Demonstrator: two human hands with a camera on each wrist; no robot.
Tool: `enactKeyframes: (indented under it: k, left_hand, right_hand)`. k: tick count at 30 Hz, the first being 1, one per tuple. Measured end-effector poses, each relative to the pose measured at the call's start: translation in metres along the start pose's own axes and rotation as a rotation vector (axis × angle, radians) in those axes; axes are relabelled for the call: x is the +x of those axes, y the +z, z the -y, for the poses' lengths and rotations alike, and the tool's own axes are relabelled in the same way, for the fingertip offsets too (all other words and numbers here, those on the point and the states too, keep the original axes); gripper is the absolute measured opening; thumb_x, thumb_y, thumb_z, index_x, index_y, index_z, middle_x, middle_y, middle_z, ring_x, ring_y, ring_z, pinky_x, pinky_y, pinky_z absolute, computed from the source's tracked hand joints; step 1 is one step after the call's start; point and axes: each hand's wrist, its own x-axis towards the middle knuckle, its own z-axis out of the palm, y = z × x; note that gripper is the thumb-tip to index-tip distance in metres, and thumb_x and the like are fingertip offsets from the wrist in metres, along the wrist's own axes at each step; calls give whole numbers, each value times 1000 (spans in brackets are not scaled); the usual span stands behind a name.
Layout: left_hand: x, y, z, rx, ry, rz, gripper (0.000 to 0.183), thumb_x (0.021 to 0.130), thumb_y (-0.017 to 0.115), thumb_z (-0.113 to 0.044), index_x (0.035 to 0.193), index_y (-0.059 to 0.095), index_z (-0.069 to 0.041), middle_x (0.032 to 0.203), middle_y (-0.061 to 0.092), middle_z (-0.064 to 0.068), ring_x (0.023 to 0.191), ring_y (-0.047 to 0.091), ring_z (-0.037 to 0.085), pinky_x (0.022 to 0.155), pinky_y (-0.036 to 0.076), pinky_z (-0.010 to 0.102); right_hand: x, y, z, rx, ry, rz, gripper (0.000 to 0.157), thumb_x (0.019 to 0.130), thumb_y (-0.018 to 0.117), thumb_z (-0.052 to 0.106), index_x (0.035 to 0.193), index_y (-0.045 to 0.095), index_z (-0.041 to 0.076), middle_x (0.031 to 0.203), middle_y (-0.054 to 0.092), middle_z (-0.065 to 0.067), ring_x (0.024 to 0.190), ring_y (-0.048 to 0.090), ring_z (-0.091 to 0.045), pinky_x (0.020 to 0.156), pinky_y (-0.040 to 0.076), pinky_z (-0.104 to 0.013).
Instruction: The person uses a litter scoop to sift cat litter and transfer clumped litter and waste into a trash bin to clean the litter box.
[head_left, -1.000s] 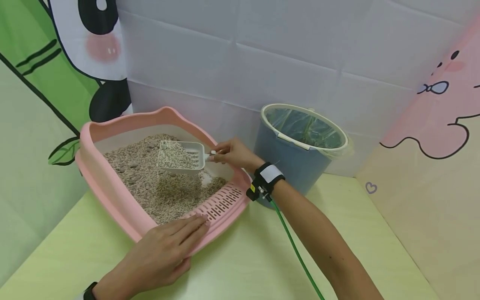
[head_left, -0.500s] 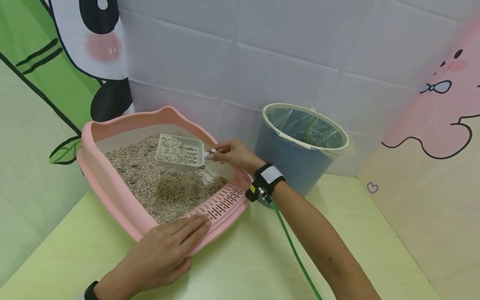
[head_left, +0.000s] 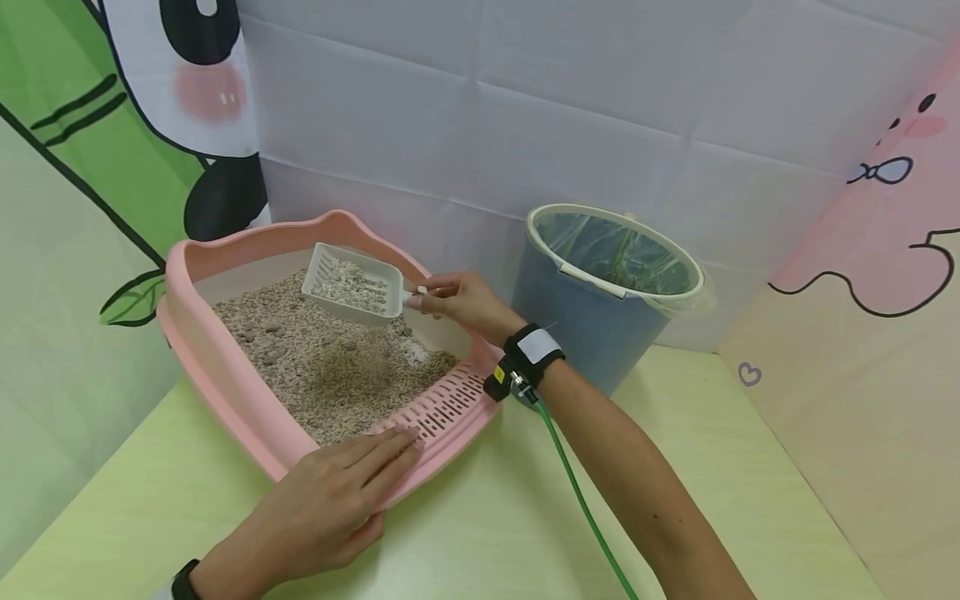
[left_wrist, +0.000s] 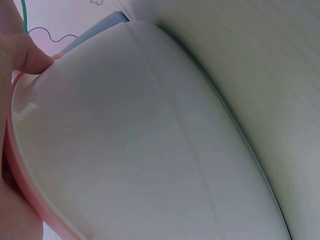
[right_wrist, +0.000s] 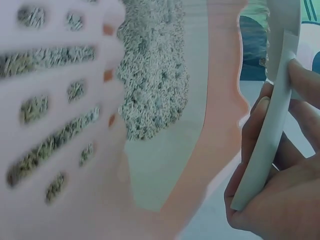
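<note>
In the head view, a pale litter scoop (head_left: 352,312) hangs above the cat litter (head_left: 277,350) in a pink litter box (head_left: 213,387). Pale granules and small bits lie in its slotted pan. My right hand (head_left: 468,307) grips the scoop by its handle (right_wrist: 267,140), thumb and fingers on either side in the right wrist view. My left hand (head_left: 322,504) holds the litter box's front rim near the slotted step. Its fingers lie over the top, and the thumb (left_wrist: 37,57) presses on the outer white wall in the left wrist view.
A blue bin (head_left: 577,325) with a cream ring and clear liner stands just right of the litter box, behind my right wrist. A green cable (head_left: 577,483) runs from that wrist. Printed cloth walls (head_left: 570,100) enclose the pale table (head_left: 705,433).
My right hand has lifted the scoop slightly up and back, with its pan tilting. Less granular litter is in it, and more slots show. My left hand keeps its place on the rim.
</note>
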Motion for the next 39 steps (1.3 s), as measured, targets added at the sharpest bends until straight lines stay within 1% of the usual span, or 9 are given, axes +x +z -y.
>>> enactKeyframes:
  k: [4,10,18,25,28,30,32,36,39]
  left_hand:
    - [0,0,0,-3,-6,2,77,67,66,-21,139,43,-3,136,50,17,120,46,31,87,51,50]
    - [1,0,-1,-6,-12,7,79,67,67,-22,140,42,-4,137,50,16,120,46,31,86,52,50]
    - [1,0,-2,-9,-14,14,78,68,68,-21,140,42,-5,136,50,15,119,47,30,85,52,49]
    - [2,0,-2,-4,-10,21,79,67,69,-22,140,42,-5,136,50,15,120,46,30,87,52,49]
    - [2,0,-2,-2,-7,19,79,68,68,-22,140,42,-4,136,51,15,120,46,30,87,52,49]
    - [2,0,-2,-3,-5,15,78,68,68,-22,139,43,-4,135,51,15,120,47,30,86,52,49]
    - [1,0,-1,-5,-6,10,77,67,68,-22,139,43,-4,135,51,15,119,47,30,85,53,49]
    - [0,0,-1,-6,-10,2,77,67,68,-21,138,44,-4,135,52,15,118,48,30,82,54,49]
    - [0,-1,-2,-4,-12,-5,77,67,67,-21,138,45,-3,134,52,15,118,48,30,81,54,50]
  right_hand:
    - [7,1,-6,50,-47,1,29,87,66,34,112,68,20,108,68,-2,96,62,-17,91,49,-41]
    - [11,7,-4,153,-60,-18,34,88,66,29,117,66,11,112,67,-11,99,61,-17,89,50,-36]
    - [13,11,1,175,-30,-67,32,86,67,34,115,66,20,106,69,-4,98,61,-20,88,49,-40]
    - [15,13,7,157,-53,-72,32,85,68,34,114,67,19,109,68,-9,96,62,-19,86,51,-38]
    - [15,11,7,22,-91,-48,30,85,69,31,112,68,17,99,70,-6,86,63,-16,75,52,-30]
    - [14,8,8,-146,-113,-22,29,85,69,29,111,69,16,82,69,-7,68,59,-15,61,49,-25]
    - [13,4,10,-361,-135,0,28,84,70,28,109,70,15,81,68,-6,64,56,-13,56,45,-25]
    - [10,-5,17,-759,-133,25,28,84,69,33,107,71,16,98,70,-2,79,59,-13,72,48,-33]
    - [8,-12,20,-880,-108,27,28,84,69,35,108,71,19,107,69,3,90,59,-12,85,41,-46]
